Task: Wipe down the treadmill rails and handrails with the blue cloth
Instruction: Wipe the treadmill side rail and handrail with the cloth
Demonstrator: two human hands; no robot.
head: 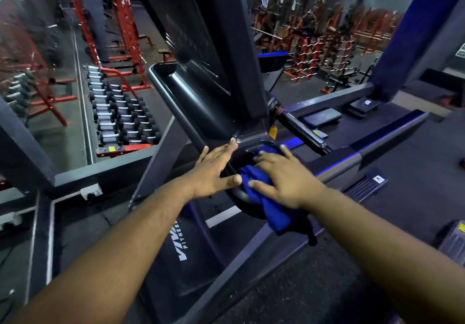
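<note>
The blue cloth [266,205] lies bunched over the black curved handrail [237,193] at the base of the treadmill console [214,77]. My right hand [284,180] presses flat on top of the cloth, fingers spread, one end of the cloth hanging down below my wrist. My left hand [216,170] rests open, palm down, on the left side of the same rail, its thumb almost touching the cloth. The treadmill's dark upright [176,243] with white lettering runs down beneath my left forearm. The belt [314,286] lies below.
A rack of dumbbells [120,112] stands on the floor to the left, beyond red racks [108,22]. A second treadmill [377,162] runs along on the right. Red weight machines [327,39] fill the far room. A blue pillar [407,29] rises at the right.
</note>
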